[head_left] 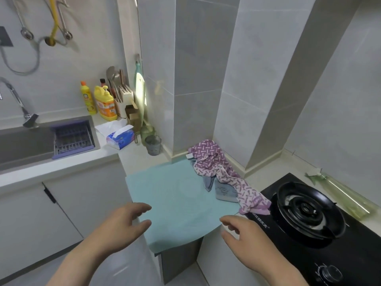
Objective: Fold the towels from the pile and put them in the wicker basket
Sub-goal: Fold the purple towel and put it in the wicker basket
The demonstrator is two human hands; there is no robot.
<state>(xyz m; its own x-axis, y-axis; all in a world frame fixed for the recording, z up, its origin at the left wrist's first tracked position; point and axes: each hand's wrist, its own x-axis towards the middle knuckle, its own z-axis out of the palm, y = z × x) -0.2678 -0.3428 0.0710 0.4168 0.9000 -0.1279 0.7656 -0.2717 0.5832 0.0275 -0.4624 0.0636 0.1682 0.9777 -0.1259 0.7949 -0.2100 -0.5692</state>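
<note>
Teal towel [181, 203] lies flat on the bench [132, 155] corner, its near edge overhanging; a tug could slide it off. Gas hob [309, 211] touches the purple towel pile [216, 168], a snag risk. Left hand [121, 221] and right hand [245, 236] hover apart, fingers loose, holding nothing.

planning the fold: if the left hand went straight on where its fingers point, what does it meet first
Probably the spread teal towel, its left edge just ahead of the left hand; height above it is unclear.
</note>
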